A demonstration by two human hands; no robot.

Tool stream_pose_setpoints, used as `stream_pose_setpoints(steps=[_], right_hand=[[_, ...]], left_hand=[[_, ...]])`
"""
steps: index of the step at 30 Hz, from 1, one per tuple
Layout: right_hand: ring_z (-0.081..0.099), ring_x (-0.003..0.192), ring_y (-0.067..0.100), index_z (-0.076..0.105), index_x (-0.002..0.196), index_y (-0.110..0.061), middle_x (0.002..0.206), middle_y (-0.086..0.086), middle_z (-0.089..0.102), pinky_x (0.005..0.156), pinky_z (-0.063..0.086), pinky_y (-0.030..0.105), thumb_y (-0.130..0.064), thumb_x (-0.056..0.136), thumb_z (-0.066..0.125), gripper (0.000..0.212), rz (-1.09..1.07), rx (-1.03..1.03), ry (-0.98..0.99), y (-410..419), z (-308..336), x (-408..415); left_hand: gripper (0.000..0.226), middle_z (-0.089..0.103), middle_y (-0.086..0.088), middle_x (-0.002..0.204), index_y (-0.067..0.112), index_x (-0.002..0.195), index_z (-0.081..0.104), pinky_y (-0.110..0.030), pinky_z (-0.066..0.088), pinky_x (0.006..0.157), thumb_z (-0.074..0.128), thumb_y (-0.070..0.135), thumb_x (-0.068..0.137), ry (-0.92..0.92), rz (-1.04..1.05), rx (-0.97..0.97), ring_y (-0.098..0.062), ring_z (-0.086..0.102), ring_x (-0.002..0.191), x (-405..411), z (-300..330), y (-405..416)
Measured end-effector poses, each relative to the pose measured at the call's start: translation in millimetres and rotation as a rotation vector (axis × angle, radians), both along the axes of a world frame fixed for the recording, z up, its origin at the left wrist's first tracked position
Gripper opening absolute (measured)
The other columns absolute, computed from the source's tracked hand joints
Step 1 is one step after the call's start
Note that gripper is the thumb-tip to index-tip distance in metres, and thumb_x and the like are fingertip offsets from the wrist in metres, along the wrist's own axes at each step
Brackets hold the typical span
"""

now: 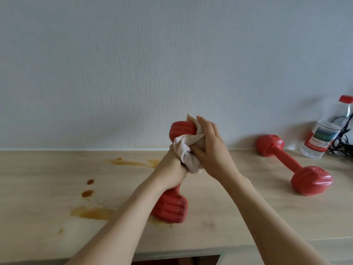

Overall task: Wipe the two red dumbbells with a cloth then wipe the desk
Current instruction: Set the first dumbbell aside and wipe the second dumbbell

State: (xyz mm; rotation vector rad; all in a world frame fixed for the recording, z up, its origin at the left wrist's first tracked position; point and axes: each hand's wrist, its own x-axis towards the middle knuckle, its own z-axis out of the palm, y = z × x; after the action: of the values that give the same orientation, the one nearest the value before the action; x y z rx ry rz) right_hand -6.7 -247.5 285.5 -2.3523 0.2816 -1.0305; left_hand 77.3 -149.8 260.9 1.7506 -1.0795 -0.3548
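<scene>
One red dumbbell (170,207) stands tilted on end in the middle of the light wooden desk (238,217), its lower head on the desk and its upper head raised. My left hand (170,169) grips its handle. My right hand (210,150) holds a white cloth (186,150) pressed against the upper head and the handle. The second red dumbbell (294,165) lies on its side at the right, clear of both hands.
Brown spill stains (91,213) mark the left half of the desk and a streak near the wall. A clear water bottle (324,134) with a red cap stands at the far right beside black cables (342,142). A white wall runs behind.
</scene>
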Motion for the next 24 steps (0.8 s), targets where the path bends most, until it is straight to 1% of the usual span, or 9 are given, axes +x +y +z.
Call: stream_pose_setpoints(steps=[6, 8, 10, 13, 16, 18, 20, 22, 24], right_hand=[[0.052, 0.116, 0.029, 0.043, 0.138, -0.014, 0.132, 0.009, 0.048, 0.094, 0.042, 0.032, -0.009, 0.081, 0.066, 0.062, -0.075, -0.223, -0.037, 7, 8, 8], [0.053, 0.115, 0.023, 0.044, 0.136, -0.017, 0.128, 0.006, 0.049, 0.092, 0.041, 0.025, -0.011, 0.079, 0.067, 0.062, -0.032, -0.235, -0.074, 2, 5, 8], [0.050, 0.110, 0.005, 0.038, 0.133, -0.027, 0.122, 0.000, 0.046, 0.091, 0.038, 0.012, -0.015, 0.081, 0.066, 0.060, 0.049, -0.173, -0.130, -6, -2, 5], [0.042, 0.107, -0.015, 0.028, 0.133, -0.028, 0.122, 0.000, 0.041, 0.090, 0.032, 0.000, -0.025, 0.085, 0.055, 0.055, 0.128, -0.101, -0.117, -17, -12, -1], [0.040, 0.112, -0.006, 0.031, 0.139, -0.009, 0.126, 0.008, 0.042, 0.094, 0.029, 0.001, -0.030, 0.087, 0.052, 0.059, 0.156, -0.117, -0.043, -26, -17, -2], [0.043, 0.114, 0.002, 0.034, 0.139, -0.003, 0.129, 0.013, 0.045, 0.095, 0.029, 0.002, -0.030, 0.089, 0.055, 0.061, 0.151, -0.106, 0.018, -23, -15, 0], [0.049, 0.118, 0.018, 0.037, 0.140, -0.007, 0.132, 0.014, 0.045, 0.096, 0.035, 0.015, -0.022, 0.088, 0.059, 0.059, 0.075, -0.111, 0.055, -14, -10, 4], [0.050, 0.117, 0.031, 0.038, 0.141, -0.013, 0.132, 0.013, 0.045, 0.094, 0.043, 0.033, -0.019, 0.087, 0.061, 0.058, -0.050, -0.185, 0.083, -5, -8, 12], [0.051, 0.113, 0.035, 0.039, 0.140, -0.015, 0.131, 0.013, 0.046, 0.090, 0.046, 0.040, -0.018, 0.088, 0.059, 0.056, -0.122, -0.240, 0.114, -3, -6, 16]], left_hand=[[0.021, 0.055, -0.003, 0.084, -0.003, 0.100, 0.055, -0.004, 0.035, 0.060, 0.059, -0.005, 0.080, -0.218, -0.038, -0.079, -0.023, 0.055, 0.083, -9, -1, 1], [0.026, 0.050, 0.007, 0.080, 0.005, 0.102, 0.054, -0.004, 0.035, 0.057, 0.060, -0.004, 0.078, -0.186, -0.024, -0.104, -0.023, 0.057, 0.081, -10, -1, 1], [0.040, 0.051, 0.004, 0.087, 0.012, 0.112, 0.052, -0.009, 0.043, 0.060, 0.064, -0.003, 0.076, -0.106, -0.043, -0.144, -0.014, 0.058, 0.075, -9, -3, 1], [0.042, 0.056, -0.010, 0.097, 0.006, 0.114, 0.052, -0.039, 0.054, 0.070, 0.065, -0.002, 0.075, -0.015, -0.090, -0.147, -0.017, 0.059, 0.076, -4, -6, 3], [0.035, 0.053, -0.008, 0.076, 0.005, 0.107, 0.053, -0.036, 0.046, 0.057, 0.059, -0.004, 0.074, 0.084, -0.139, -0.139, -0.014, 0.052, 0.062, -3, -7, 6], [0.041, 0.053, -0.002, 0.076, 0.022, 0.105, 0.053, -0.032, 0.047, 0.056, 0.058, -0.004, 0.073, 0.119, -0.134, -0.141, -0.010, 0.052, 0.062, -7, -6, 7], [0.048, 0.052, 0.003, 0.076, 0.036, 0.099, 0.047, -0.027, 0.048, 0.053, 0.056, -0.003, 0.073, 0.094, -0.111, -0.148, -0.008, 0.052, 0.059, -9, -7, 5], [0.036, 0.050, 0.003, 0.068, 0.031, 0.081, 0.046, -0.023, 0.042, 0.052, 0.053, -0.004, 0.076, -0.035, -0.074, -0.106, -0.007, 0.049, 0.055, -9, -9, 2], [0.033, 0.048, 0.004, 0.065, 0.029, 0.069, 0.041, -0.018, 0.039, 0.052, 0.052, 0.000, 0.078, -0.140, -0.038, -0.055, -0.008, 0.047, 0.057, -10, -10, -1]])
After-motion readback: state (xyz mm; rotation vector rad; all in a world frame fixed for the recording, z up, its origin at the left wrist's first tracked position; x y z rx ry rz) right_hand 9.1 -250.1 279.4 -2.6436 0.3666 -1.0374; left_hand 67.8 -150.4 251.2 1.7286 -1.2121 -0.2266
